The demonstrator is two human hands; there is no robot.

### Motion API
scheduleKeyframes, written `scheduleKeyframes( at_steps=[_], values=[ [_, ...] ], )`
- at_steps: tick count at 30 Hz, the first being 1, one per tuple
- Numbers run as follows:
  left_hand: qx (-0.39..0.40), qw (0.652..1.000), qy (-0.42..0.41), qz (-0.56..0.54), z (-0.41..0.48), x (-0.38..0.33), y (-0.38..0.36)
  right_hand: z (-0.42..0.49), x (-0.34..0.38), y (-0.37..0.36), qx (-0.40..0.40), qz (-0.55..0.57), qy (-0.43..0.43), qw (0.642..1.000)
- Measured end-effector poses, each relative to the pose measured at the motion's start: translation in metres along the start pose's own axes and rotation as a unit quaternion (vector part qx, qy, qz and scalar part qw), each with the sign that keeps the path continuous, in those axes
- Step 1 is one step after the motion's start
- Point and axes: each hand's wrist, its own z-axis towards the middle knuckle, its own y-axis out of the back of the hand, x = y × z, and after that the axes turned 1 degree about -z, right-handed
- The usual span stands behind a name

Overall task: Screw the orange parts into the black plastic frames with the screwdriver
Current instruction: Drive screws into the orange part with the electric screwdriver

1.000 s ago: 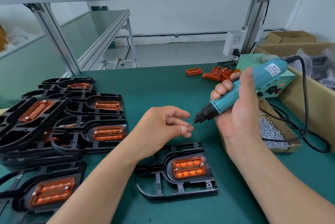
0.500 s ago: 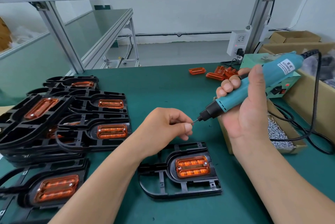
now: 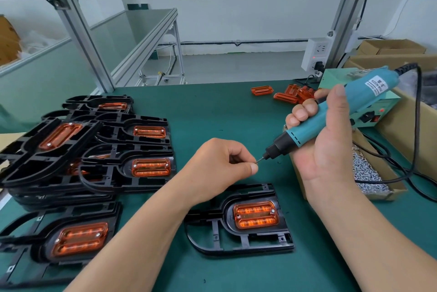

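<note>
A black plastic frame (image 3: 238, 242) lies flat on the green mat in front of me, with an orange part (image 3: 256, 215) seated in it. Above it my right hand (image 3: 324, 150) grips a teal electric screwdriver (image 3: 331, 114), tilted with its bit pointing down-left. My left hand (image 3: 220, 168) pinches a small screw (image 3: 255, 163) between thumb and forefinger, right at the bit's tip. Both hands are held above the frame and do not touch it.
A heap of black frames with orange parts (image 3: 94, 147) fills the left side, one more (image 3: 59, 239) at front left. Loose orange parts (image 3: 283, 94) lie at the back. A cardboard tray of screws (image 3: 371, 178), the screwdriver's power box (image 3: 369, 114) and its cable (image 3: 416, 126) sit right.
The view has shifted slightly. My right hand has tilted the screwdriver a little higher, and my left fingers stay pinched at its tip.
</note>
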Motion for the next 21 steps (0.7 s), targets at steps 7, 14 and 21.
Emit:
scheduleKeyframes(
  at_steps=[7, 14, 21],
  values=[
    [0.067, 0.998, 0.002, -0.01, -0.002, -0.003, 0.014, -0.002, 0.001, 0.001, 0.0, 0.02, -0.027, 0.999],
    [0.033, 0.997, 0.069, 0.01, 0.002, -0.006, 0.02, -0.016, -0.006, -0.008, 0.074, -0.009, -0.078, 0.994],
    [0.085, 0.985, 0.045, 0.145, -0.003, -0.008, 0.016, -0.036, -0.015, -0.02, 0.188, -0.062, -0.112, 0.974]
  ],
)
